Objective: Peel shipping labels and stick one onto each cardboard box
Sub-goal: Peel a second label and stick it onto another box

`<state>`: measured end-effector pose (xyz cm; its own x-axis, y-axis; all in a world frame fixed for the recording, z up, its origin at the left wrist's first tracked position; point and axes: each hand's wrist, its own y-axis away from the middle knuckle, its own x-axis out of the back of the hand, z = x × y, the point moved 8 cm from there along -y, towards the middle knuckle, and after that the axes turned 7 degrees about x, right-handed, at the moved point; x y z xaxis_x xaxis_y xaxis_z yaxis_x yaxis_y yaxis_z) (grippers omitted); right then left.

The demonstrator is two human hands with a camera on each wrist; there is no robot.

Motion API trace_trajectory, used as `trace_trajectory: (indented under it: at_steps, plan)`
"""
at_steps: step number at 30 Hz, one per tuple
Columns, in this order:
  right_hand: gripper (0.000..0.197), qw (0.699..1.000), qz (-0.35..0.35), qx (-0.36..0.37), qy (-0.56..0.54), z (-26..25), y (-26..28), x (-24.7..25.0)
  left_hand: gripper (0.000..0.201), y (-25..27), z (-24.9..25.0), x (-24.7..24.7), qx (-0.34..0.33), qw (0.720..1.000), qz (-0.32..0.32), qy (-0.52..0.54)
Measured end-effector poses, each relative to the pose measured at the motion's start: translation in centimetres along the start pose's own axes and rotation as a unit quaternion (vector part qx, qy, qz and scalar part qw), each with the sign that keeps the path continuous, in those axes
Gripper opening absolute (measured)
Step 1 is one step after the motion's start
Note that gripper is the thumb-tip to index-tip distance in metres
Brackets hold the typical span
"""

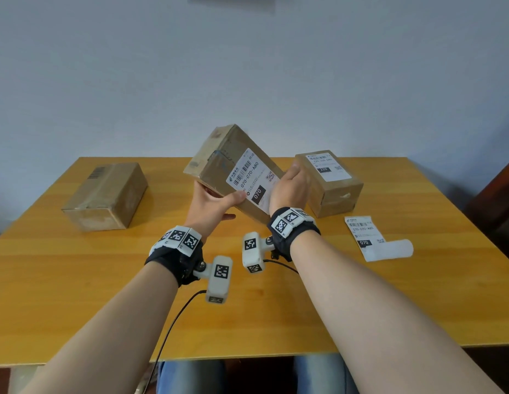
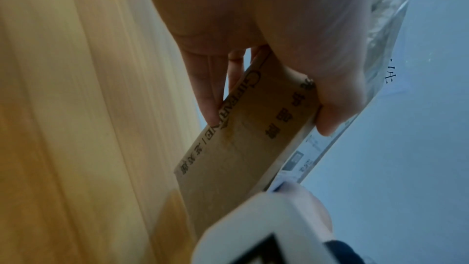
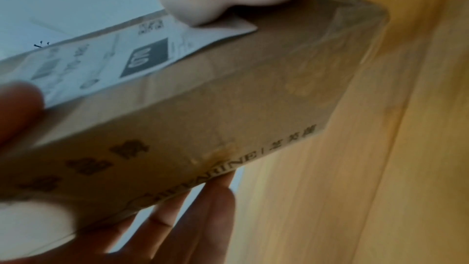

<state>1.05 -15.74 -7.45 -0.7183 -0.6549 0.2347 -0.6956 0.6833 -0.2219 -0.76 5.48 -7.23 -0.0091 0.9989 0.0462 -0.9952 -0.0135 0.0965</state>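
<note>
Showing box (image 3: 228,107) lettering: wrist views only.

On the label (image 1: 251,182) of the lifted box (image 1: 219,163) we read "070-070-A80" and "070". That box's side shows "CHFPARINE", partly blurred. The right-hand box (image 1: 333,191) label (image 1: 327,166) reads "220". The loose label (image 1: 364,234) on the tabletop (image 1: 76,280) reads "070-070-A80" and "070".

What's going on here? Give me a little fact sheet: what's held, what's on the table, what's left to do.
held: box with a label, lifted and tilted
left hand: grips the box's near end
right hand: on the label's edge
right box: labelled, on the table
left box: no label in view
loose label: lies on the table, right of the hands
left to do: probably the left box
</note>
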Motion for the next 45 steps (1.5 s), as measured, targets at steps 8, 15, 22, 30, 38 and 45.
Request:
trace_trajectory:
  at_steps: [8,15,22,30,38,45]
  plan:
    - [0.047,1.0,0.001,0.003,-0.015,0.4,-0.2,1.2,0.07,-0.1,0.0,0.7,-0.001,1.0,-0.011,-0.021]
    - [0.047,0.998,-0.01,-0.052,-0.039,1.9,-0.7,2.1,0.071,-0.5,-1.1,1.2,0.022,1.0,-0.004,-0.018]
    - [0.057,0.976,-0.052,-0.193,-0.084,2.7,-0.7,1.7,0.076,-1.3,-3.1,2.5,0.052,0.994,0.083,0.048]
    - [0.081,0.916,-0.217,-0.305,-0.145,2.5,3.0,-2.9,0.097,-1.3,-3.8,1.4,0.054,0.991,0.085,0.085]
    - [0.053,0.934,-0.162,-0.271,-0.165,2.5,1.9,-1.6,0.099,-1.3,-3.4,1.8,0.09,0.99,0.07,0.085]
    - [0.066,0.968,-0.123,-0.175,-0.13,1.3,-0.8,-1.9,0.102,-2.9,-2.9,2.4,0.088,0.991,0.072,0.069]
